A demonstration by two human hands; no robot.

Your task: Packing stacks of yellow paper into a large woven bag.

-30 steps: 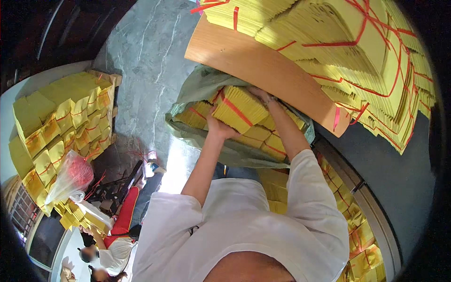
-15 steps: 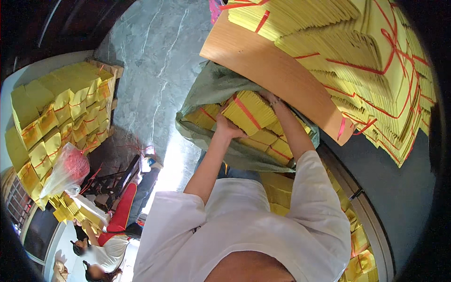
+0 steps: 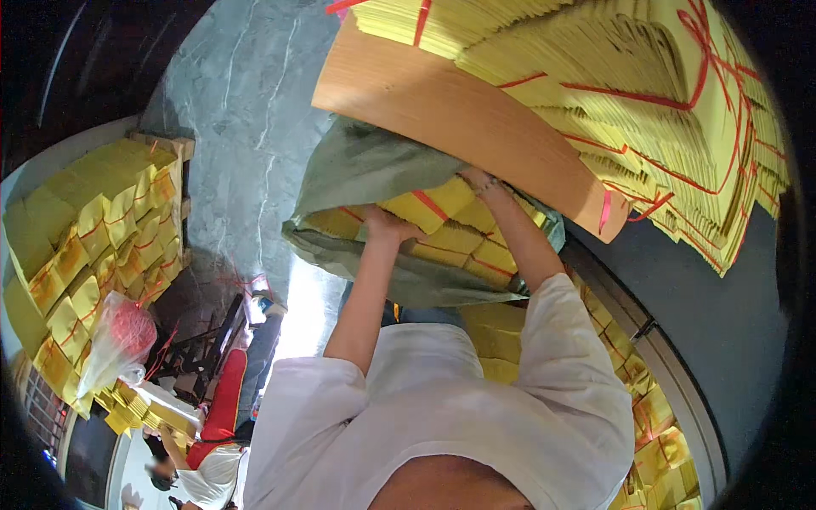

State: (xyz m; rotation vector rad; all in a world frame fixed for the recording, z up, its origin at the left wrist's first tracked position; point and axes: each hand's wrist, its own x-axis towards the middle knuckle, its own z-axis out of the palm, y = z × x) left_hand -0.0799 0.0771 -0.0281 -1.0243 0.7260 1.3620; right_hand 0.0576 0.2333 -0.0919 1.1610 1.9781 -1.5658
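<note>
A dark green woven sack (image 3: pixel 365 166) stands in front of me with its mouth spread wide. Inside are several bundles of yellow paper (image 3: pixel 463 242) tied with red strips. My left hand (image 3: pixel 389 224) and my right hand (image 3: pixel 481 180) reach into the mouth, closed on opposite sides of one yellow paper bundle (image 3: pixel 450 200). That bundle lies low in the sack, partly covered by the far rim. Some fingertips of both hands are hidden by the bundle and the sack.
A curved wooden board (image 3: pixel 442 93) borders the sack's far side, beside tall stacks of tied yellow paper (image 3: pixel 612 76). More bundles (image 3: pixel 102 229) are piled at left, near a plastic bag of red material (image 3: pixel 127 331). A person (image 3: pixel 212 476) is at lower left handling yellow paper.
Between my hands, the bundle has sunk deeper into the sack, and the far rim now covers part of it. The whole view has shifted slightly.
</note>
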